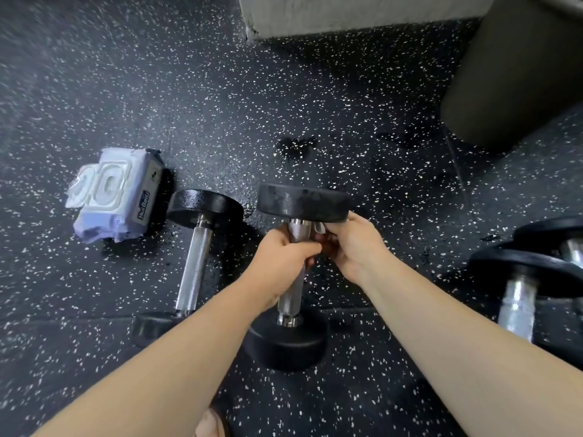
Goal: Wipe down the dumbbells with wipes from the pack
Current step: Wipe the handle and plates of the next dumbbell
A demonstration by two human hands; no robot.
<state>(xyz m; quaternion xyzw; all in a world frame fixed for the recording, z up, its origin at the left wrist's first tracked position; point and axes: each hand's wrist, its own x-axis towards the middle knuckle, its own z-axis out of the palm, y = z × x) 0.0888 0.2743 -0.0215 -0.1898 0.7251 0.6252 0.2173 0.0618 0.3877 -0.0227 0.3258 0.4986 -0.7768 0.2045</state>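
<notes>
Head view, reporting largest first. Speckled rubber floor (315, 89) carries everything. A dark padded block (520, 74) stands at the floor's far right corner, and a grey concrete base (347, 14) runs along the far edge. Blurred dumbbells (517, 269) sit at the right edge.

The centre dumbbell (288, 299) is mid-floor, stood on one head, with the other head raised. Its long axis runs nearly upright, tipped slightly toward the far edge. The left dumbbell (195, 257) lies flat just beside it, its handle pointing at the far edge. Its far head is just beside the wipes pack (116, 197), whose flap looks lifted.

The left hand (280, 263) is wrapped round the knurled handle. The right hand (350, 247) has its fingers curled at the collar under the raised head. A pale scrap (318, 228) shows at the fingertips. It may be a wipe, but this cannot be confirmed.

Assessment: the item is heavy and rigid. The knurling gives sound purchase mid-handle, while the smooth heads would be slick when damp. Balanced on one head, it could topple if released.
</notes>
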